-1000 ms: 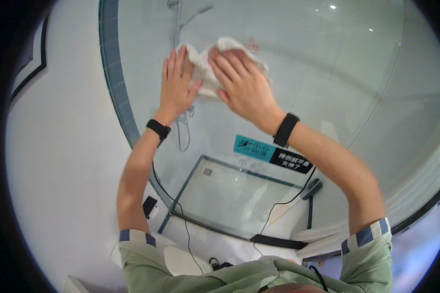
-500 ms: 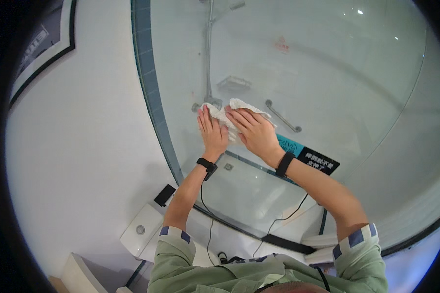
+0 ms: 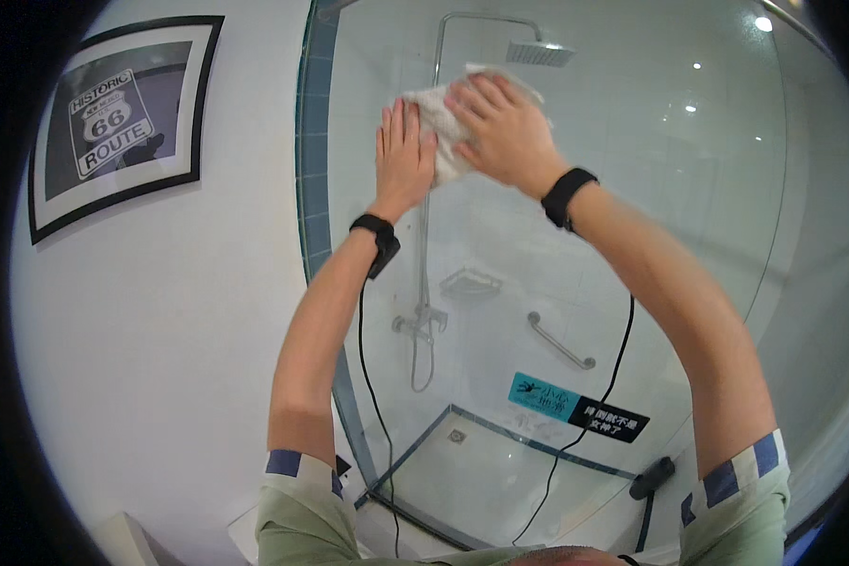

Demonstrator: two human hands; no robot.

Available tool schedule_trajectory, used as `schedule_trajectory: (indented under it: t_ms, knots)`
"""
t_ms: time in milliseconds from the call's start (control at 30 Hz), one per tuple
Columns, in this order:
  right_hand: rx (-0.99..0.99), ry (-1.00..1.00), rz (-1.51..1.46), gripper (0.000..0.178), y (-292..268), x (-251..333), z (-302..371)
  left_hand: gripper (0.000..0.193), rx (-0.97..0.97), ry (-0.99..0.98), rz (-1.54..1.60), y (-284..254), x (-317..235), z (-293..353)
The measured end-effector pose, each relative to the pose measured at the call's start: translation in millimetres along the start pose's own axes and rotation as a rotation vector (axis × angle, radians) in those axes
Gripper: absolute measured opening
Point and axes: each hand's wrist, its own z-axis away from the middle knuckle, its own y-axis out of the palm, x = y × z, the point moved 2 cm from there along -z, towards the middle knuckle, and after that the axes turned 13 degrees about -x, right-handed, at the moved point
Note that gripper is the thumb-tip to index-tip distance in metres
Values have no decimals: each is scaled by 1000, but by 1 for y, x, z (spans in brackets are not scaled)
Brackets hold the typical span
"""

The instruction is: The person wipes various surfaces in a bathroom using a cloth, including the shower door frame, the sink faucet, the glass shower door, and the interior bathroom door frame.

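Note:
A white cloth [image 3: 446, 156] lies against the glass panel [image 3: 660, 179] of a shower enclosure, high up in front of the shower pipe. My right hand [image 3: 507, 130] is spread flat on the cloth and presses it to the glass. Flat beside it, my left hand [image 3: 406, 162] has its fingers stretched upward, its thumb side touching the cloth's left edge. Both hands are open, with palms hidden. Each wrist wears a black band, the left one [image 3: 377, 243] with a small box on it.
Behind the glass are a shower head [image 3: 541, 54], a mixer tap [image 3: 423, 323], a corner shelf [image 3: 472, 282] and a grab bar [image 3: 561, 341]. A turquoise and black sticker [image 3: 578, 407] is at lower right. Black cables [image 3: 375, 406] hang from my wrists. A framed picture [image 3: 123, 123] hangs on the left wall.
Both hands have moved up the glass with the cloth, from about tap height to near the shower head. The view has tilted upward, bringing the shower head and the whole picture frame in.

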Motion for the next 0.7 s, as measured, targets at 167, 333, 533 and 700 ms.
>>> schedule_trajectory:
  t_ms: [167, 333, 533, 700]
  knots:
    - [4, 5, 247, 60, -4, -53, -36, 61, 16, 193, -216, 37, 17, -76]
    - [-44, 25, 301, 64, 5, -62, -64, 48, -93, 61, 54, 44, 21, -107]
    - [1, 112, 295, 71, 25, -23, -72, 61, -122, 602, -251, 33, 78, -95]
    - [141, 126, 179, 69, 55, 31, -46, 46, -104, 365, -118, 2, 89, -14]
